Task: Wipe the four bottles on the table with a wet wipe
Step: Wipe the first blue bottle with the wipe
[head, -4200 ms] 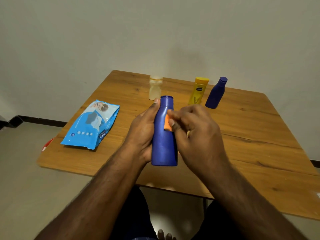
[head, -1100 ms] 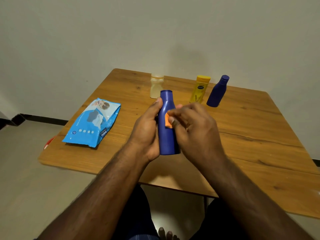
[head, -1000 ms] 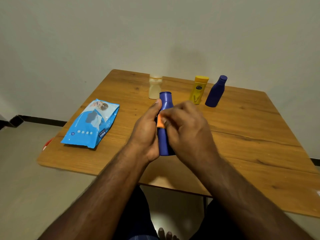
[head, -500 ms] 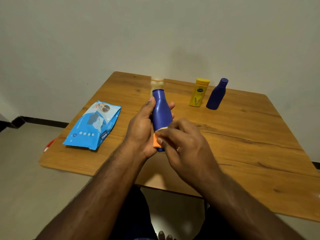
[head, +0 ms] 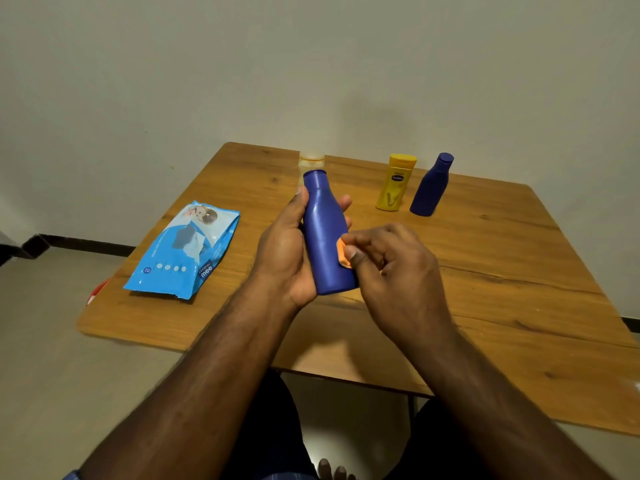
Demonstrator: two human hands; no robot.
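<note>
My left hand (head: 285,252) grips a large blue bottle (head: 325,233) above the table, cap end pointing away from me. My right hand (head: 391,268) pinches a small orange wipe (head: 342,253) against the bottle's right side, low on its body. At the far side of the wooden table (head: 485,289) stand a yellow bottle (head: 395,181) and a smaller blue bottle (head: 431,185). A pale translucent bottle (head: 311,160) stands behind the held bottle and is mostly hidden by it.
A blue pack of wet wipes (head: 185,249) lies flat on the table's left part. Something red (head: 95,292) shows on the floor below the left table edge. A plain wall rises close behind the table. My legs and toes show under the near edge.
The wipe went from the bottle's upper left side down to its base, then across to the right side. The left hand tilted the bottle and kept its hold.
</note>
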